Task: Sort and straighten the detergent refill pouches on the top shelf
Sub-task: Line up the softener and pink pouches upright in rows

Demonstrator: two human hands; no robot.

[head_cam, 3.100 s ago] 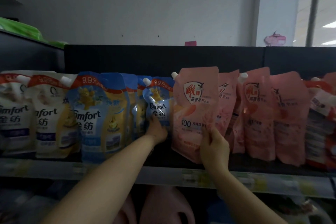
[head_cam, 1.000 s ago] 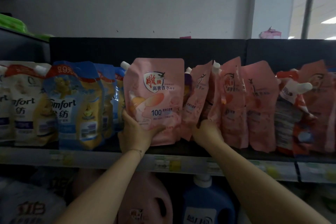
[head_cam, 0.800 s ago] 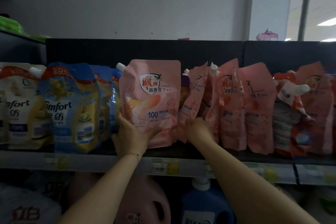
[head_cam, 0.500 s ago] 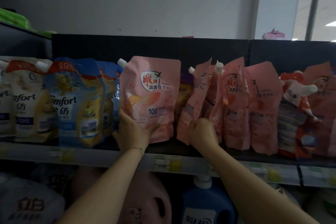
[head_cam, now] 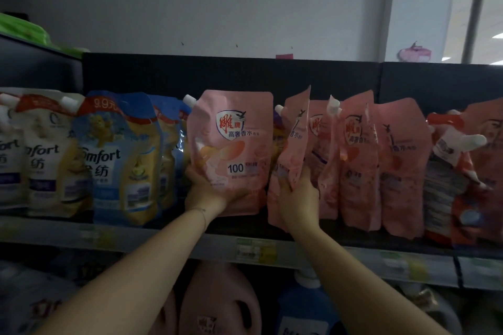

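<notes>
A pink refill pouch point(head_cam: 234, 144) faces front on the top shelf point(head_cam: 152, 236), next to the blue Comfort pouches point(head_cam: 122, 160). My left hand point(head_cam: 206, 193) grips its lower left corner, fingers curled round the bottom. Just to the right, a second pink pouch point(head_cam: 292, 149) stands edge-on and tilted. My right hand point(head_cam: 298, 198) holds that one by its lower part. A purple-and-yellow pouch point(head_cam: 277, 133) shows in the gap between the two. More pink pouches point(head_cam: 381, 166) lean in a row further right.
White Comfort pouches point(head_cam: 40, 155) fill the shelf's left end. Orange-red pouches point(head_cam: 457, 171) with white spouts crowd the right end. Price tags point(head_cam: 253, 249) line the shelf lip. Below stand a pink jug point(head_cam: 220, 304) and a blue jug point(head_cam: 302, 310). A black back panel point(head_cam: 245, 73) rises behind the pouches.
Since three seconds ago the front-facing pink pouch went left to the blue pouches, now in my left hand. My right hand took the tilted pink pouch and has turned it slightly.
</notes>
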